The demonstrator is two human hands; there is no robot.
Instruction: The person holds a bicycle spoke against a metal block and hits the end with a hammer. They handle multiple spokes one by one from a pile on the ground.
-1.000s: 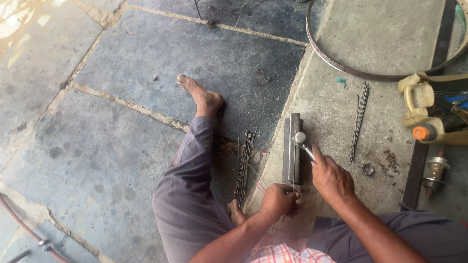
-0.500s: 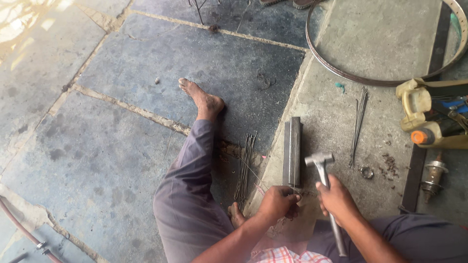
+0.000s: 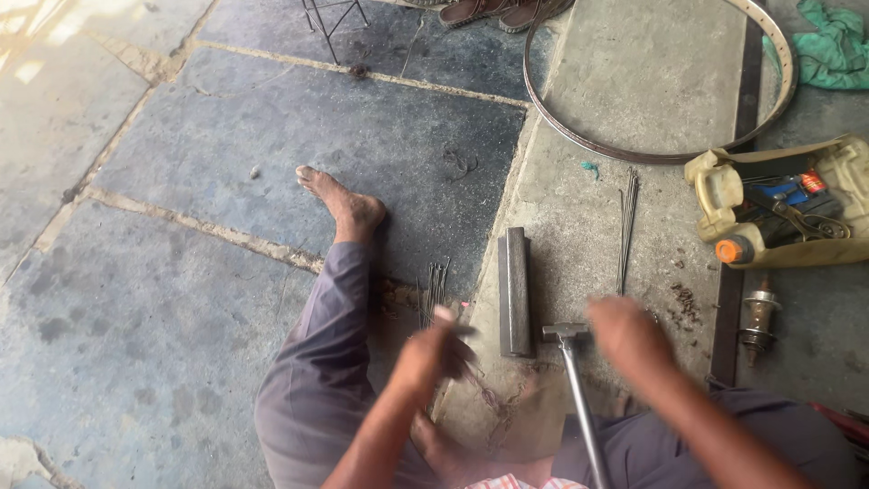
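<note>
My left hand [image 3: 433, 351] is blurred with motion, just left of a dark metal bar [image 3: 516, 292] lying on the concrete slab. It hovers below a small bunch of thin spokes [image 3: 434, 284] beside my left leg. Whether it grips a spoke I cannot tell. My right hand [image 3: 629, 333] is also blurred, to the right of a hammer [image 3: 572, 362]. The hammer lies on the slab with its head near the bar's lower end and its handle running toward me. The right hand is off the handle and holds nothing that I can see.
A bicycle wheel rim [image 3: 634, 152] lies at the back, with several long spokes [image 3: 626, 226] below it. A cut yellow can with tools [image 3: 724, 195] sits at right, a wheel hub [image 3: 760, 319] under it. Green cloth [image 3: 833, 45] is at the far right, sandals [image 3: 498, 11] at the top.
The right hand has let go of the hammer, which now lies on the slab, and shifted right. The left hand has left the bar's lower end and swung left toward the spokes.
</note>
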